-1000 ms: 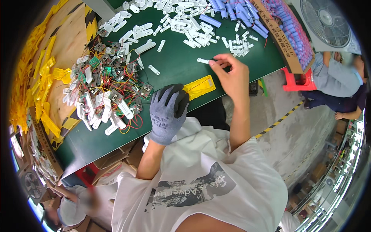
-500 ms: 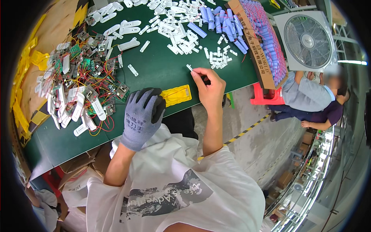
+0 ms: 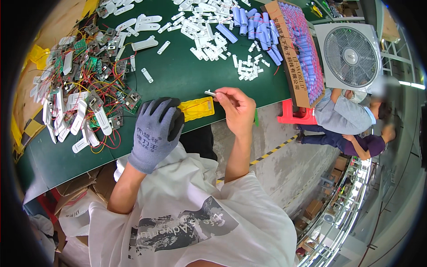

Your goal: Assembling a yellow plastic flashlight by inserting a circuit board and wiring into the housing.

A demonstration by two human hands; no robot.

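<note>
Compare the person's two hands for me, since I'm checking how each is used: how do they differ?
The left hand wears a grey glove with black fingertips; the right hand is bare. The left hand curls over the near end of a yellow holder on the green table; the right hand is raised, pinching a small white strip. Both are at the table's near edge.

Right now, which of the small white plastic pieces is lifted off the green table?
The white piece pinched in the bare right hand, beside the yellow part. All others lie on the green table.
</note>
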